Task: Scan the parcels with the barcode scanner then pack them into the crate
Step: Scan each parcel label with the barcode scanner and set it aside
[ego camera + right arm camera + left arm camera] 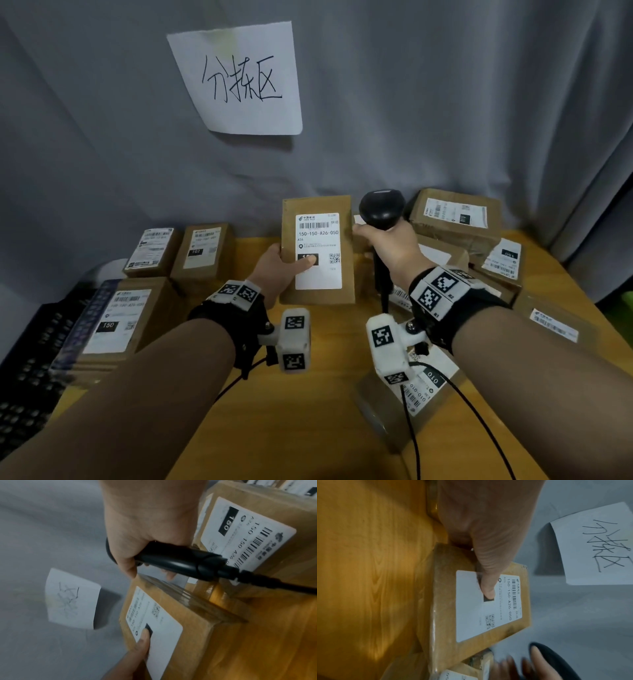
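— While the left hand (274,265) props that parcel (317,250) upright at centre frame, thumb pressed on its label (318,251), the right hand (390,246) is wrapped round the scanner (381,212) just beside it.

— How will it handle, you reckon?

— Looks a stiff, light cardboard box; the taped edges may be slippery, so gripping the side with the thumb across the face seems sound. Keep that thumb clear of the barcode near the top.

— And the crate?

— Dark crate (30,377) at lower left, beside the table (308,428).
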`<state>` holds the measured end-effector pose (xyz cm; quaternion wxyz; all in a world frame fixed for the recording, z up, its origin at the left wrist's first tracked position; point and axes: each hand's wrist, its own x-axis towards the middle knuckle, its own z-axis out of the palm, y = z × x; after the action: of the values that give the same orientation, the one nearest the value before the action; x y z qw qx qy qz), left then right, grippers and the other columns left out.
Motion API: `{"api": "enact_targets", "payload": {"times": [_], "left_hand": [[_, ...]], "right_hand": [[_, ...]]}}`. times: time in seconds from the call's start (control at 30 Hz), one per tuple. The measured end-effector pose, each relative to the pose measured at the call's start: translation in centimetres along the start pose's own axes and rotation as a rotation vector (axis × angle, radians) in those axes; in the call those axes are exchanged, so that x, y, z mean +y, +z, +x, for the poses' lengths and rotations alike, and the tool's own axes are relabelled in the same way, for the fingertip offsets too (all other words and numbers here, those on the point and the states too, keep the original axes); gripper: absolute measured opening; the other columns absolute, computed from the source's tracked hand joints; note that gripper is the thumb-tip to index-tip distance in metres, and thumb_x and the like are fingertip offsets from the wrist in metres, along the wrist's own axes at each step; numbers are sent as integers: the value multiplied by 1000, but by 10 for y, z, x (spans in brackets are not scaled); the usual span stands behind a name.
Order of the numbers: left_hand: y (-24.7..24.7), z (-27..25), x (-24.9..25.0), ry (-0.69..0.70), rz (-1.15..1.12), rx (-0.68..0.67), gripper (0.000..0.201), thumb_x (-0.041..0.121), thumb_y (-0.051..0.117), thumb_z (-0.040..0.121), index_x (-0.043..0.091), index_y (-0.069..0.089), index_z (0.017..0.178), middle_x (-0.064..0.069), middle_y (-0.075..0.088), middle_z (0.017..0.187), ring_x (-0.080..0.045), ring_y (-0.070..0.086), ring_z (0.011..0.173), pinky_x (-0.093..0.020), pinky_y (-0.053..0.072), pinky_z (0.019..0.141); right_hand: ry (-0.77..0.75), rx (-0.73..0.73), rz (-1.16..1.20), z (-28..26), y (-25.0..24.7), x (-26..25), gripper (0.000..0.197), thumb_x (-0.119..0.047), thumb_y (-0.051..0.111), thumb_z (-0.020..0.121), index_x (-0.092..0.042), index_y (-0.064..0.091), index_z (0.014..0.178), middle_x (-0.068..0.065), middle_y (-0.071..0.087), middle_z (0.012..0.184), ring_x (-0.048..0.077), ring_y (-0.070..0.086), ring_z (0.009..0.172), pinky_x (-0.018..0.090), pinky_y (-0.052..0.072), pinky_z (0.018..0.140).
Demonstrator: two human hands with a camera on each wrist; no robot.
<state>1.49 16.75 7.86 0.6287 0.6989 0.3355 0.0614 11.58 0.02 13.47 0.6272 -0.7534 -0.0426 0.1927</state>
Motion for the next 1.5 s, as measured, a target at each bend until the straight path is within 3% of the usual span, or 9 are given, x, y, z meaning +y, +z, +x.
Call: {"api": "enact_targets", "payload": {"times": [0.07,0.17,0.33,0.43,0.6,0.83,1.0,1.4,1.5], "left_hand": [[0,6,-9,-17,13,69,55,26,79,77,10,54,123,-2,67,117,-20,65,99,-34,55,78],[0,14,-10,-24,38,172,57,27,80,76,9,53,123,-3,67,117,-24,66,101,-44,56,88],[2,25,1,-5,78,260,67,30,81,71,11,50,127,-4,67,118,-25,67,102,-47,55,89],[8,24,4,28,100,277,66,30,80,73,12,50,129,-3,68,116,-23,67,99,-45,57,87],[15,22,10,60,51,259,61,27,81,73,11,52,125,-2,70,109,-21,69,93,-43,58,85],[16,20,26,67,110,241,63,27,77,78,9,48,131,-4,67,118,-22,67,100,-37,56,86],[18,19,25,65,114,236,59,24,76,80,9,49,130,-3,66,118,-23,66,102,-38,55,89],[20,22,32,41,165,260,61,29,75,81,9,46,132,-4,65,122,-24,64,106,-33,52,82],[21,22,31,43,164,260,61,29,75,80,10,47,130,-5,66,121,-24,65,104,-38,54,89]], "right_hand": [[-32,-21,-26,-5,-5,-8,20,-29,75,80,-19,62,91,3,65,81,20,65,78,36,55,79],[53,-283,-5,-15,-13,-35,33,-35,70,85,-6,63,100,6,62,69,17,59,56,29,52,59],[178,-517,-131,-27,-13,-64,29,-39,67,86,-12,61,91,-1,53,60,10,46,45,21,40,47],[164,-454,-145,-31,-6,-56,26,-35,70,84,-11,59,82,3,55,60,12,47,42,22,41,43],[89,-298,-40,-27,1,-48,28,-29,73,84,-4,66,94,11,68,72,15,64,51,24,53,49],[40,-188,-228,-25,9,-58,27,-31,66,88,-5,60,87,8,59,54,17,55,43,23,48,47],[-15,-121,-187,-28,3,-59,17,-22,62,89,-6,58,86,8,57,56,17,53,42,26,47,47],[44,-161,-206,-35,-6,-63,18,-21,61,88,-6,55,81,7,53,56,18,51,41,23,45,43],[48,-161,-199,-35,-5,-64,18,-21,62,88,-6,55,80,8,52,56,19,51,42,23,45,44]]}}
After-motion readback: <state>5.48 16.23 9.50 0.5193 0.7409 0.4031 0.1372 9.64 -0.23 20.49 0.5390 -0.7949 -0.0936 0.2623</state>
